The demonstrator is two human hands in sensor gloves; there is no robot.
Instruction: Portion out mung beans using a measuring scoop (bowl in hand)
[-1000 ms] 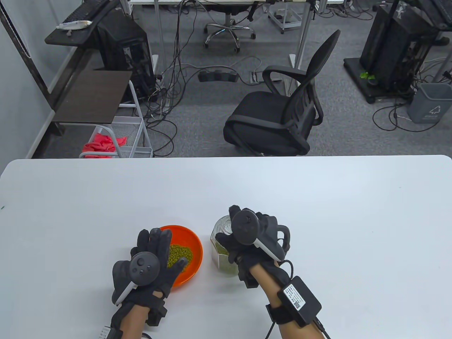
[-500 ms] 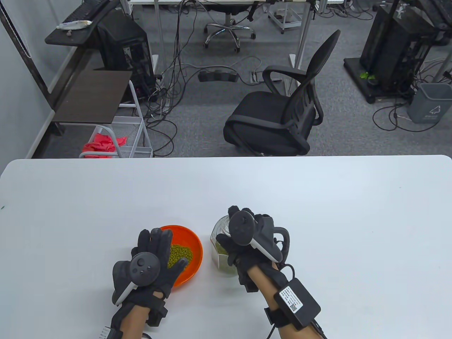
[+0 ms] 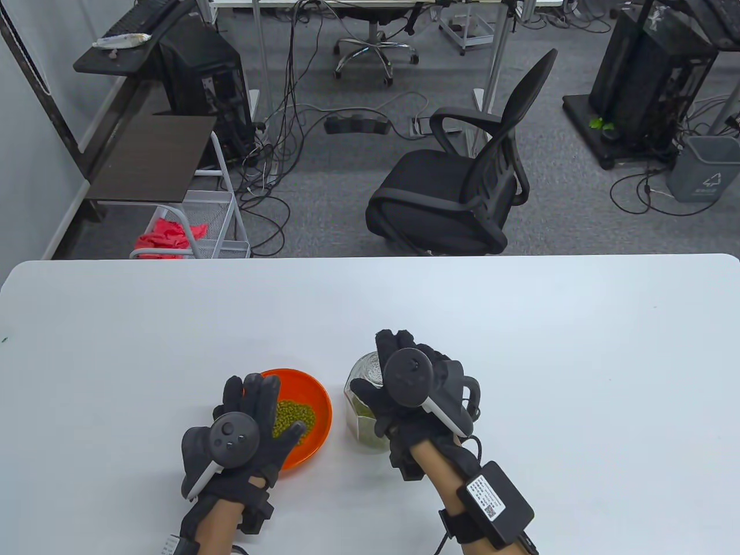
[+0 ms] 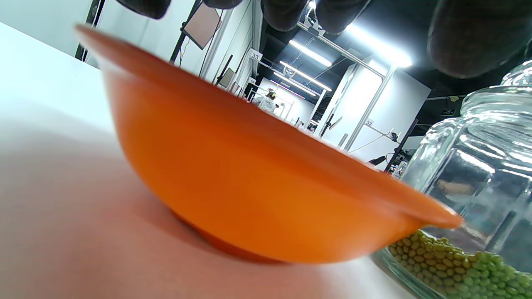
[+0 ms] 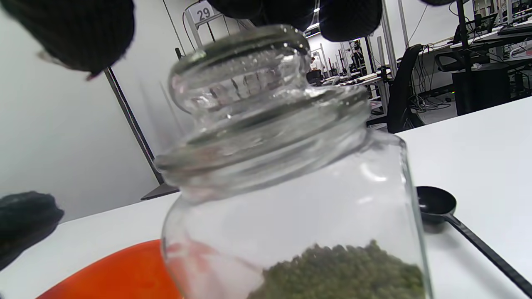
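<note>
White worktop [image 3: 520, 347] carries the orange bowl [image 3: 315, 404] of green mung beans [image 3: 295, 417] near-left; left hand [image 3: 243, 430] spread wide over it. Just right, the lidded clear glass jar [image 3: 361, 399] under the right hand [image 3: 404, 387], fingers loosely open. Black measuring scoop [image 5: 436, 204] lies beside.

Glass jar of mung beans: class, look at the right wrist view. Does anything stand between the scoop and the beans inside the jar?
Yes. The glass lid sits on the jar, closing its mouth over the mung beans. The black scoop lies on the table beside the jar. The right hand is over the lid.
</note>
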